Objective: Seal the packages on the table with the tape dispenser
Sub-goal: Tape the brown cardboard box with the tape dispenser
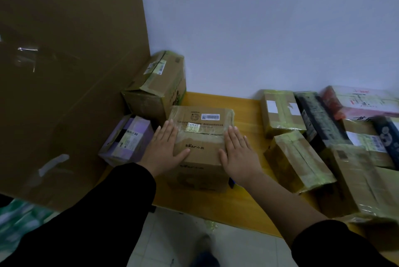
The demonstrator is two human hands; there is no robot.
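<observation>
A brown cardboard box (201,137) with a barcode label and tape across its top stands on the yellow table (246,115). My left hand (165,148) lies flat on the box's left top edge, fingers straight. My right hand (238,154) lies flat on its right top edge, fingers straight too. A small dark blue object (232,183) peeks out behind the box's lower right corner, under my right wrist; what it is I cannot tell. No tape dispenser shows clearly.
A lilac box (127,139) and a taller brown box (157,85) stand to the left. Several taped packages (298,158) crowd the table's right side. A big cardboard sheet (64,72) leans at left. White tiled floor (179,234) lies below.
</observation>
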